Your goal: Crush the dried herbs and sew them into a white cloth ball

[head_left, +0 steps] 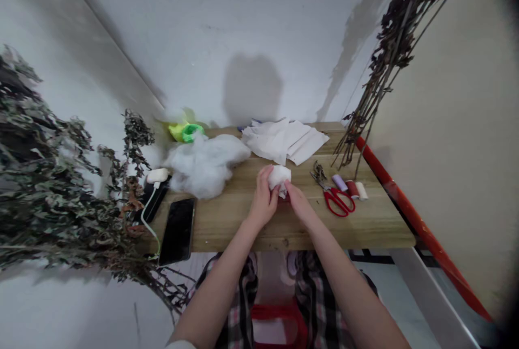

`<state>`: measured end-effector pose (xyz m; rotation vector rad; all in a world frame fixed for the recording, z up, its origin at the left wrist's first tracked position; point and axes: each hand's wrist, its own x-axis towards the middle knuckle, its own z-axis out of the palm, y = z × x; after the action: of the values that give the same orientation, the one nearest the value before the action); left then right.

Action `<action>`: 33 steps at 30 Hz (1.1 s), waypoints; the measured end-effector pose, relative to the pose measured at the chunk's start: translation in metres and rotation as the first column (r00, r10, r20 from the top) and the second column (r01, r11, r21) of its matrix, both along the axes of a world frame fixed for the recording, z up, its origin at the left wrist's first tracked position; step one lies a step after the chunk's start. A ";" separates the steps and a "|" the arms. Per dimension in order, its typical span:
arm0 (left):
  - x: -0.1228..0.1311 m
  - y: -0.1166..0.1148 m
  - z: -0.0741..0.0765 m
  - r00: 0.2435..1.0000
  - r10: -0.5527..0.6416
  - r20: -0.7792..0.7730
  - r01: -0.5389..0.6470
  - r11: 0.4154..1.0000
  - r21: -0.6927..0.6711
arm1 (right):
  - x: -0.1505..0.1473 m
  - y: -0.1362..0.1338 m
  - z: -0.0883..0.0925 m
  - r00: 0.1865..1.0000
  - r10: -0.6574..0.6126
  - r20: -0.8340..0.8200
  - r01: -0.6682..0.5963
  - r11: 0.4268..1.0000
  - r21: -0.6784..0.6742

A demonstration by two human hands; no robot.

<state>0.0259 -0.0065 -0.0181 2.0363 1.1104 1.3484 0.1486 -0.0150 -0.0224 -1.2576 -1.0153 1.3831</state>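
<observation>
White bundle [279, 177] at mid-desk [219, 230], straight ahead of the sitter, between both hands. Whether it rests on the wood or is lifted off it, can't tell from here.

Left hand [263, 198]: fingers curled over the bundle's left side, thumb in at the lower edge. Right hand [295, 198]: fingertips closed on the lower right edge, where the white stuff bunches and hangs a little. Both gripping the one piece. A trace of red shows beneath; too hidden to name.

On handling, my judgement: let the left hand cup and steady, the right do the fine gathering. Pinch near the loose edge; small, even tucks should keep the form rounder than one hard squeeze. Soft stuff like this would likely dent or slip out at the open side if pressed from one side only. Turning it a little at a time would help the folds lie evenly.

Nearby: white fluff [208, 165] to the left, thin white sheets [284, 141] beyond the hands, red-handled scissors [329, 191] to the right, thread spools [352, 189] just beside them. Forearms have clear room away from the scissors.
</observation>
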 end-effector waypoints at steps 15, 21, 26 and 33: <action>0.011 -0.011 0.004 0.970 -0.116 0.215 0.149 0.978 -0.147 | -0.002 -0.005 0.013 0.965 -0.055 -0.256 0.016 0.988 -0.152; 0.010 -0.013 0.011 0.900 -0.106 0.424 0.224 0.944 -0.240 | -0.003 -0.005 0.009 0.982 -0.087 -0.166 0.085 0.996 -0.022; 0.009 -0.005 0.010 0.755 0.057 0.654 0.239 0.904 -0.354 | -0.003 -0.005 0.010 0.977 -0.013 -0.212 0.003 0.999 -0.049; 0.005 0.002 0.012 0.664 0.162 0.730 0.217 0.892 -0.396 | -0.001 -0.006 0.013 0.951 0.029 -0.309 -0.054 0.996 -0.071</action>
<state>0.0307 -0.0049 -0.0061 0.9617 0.8646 1.5126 0.1476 -0.0210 -0.0090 -1.0384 -0.7812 1.6067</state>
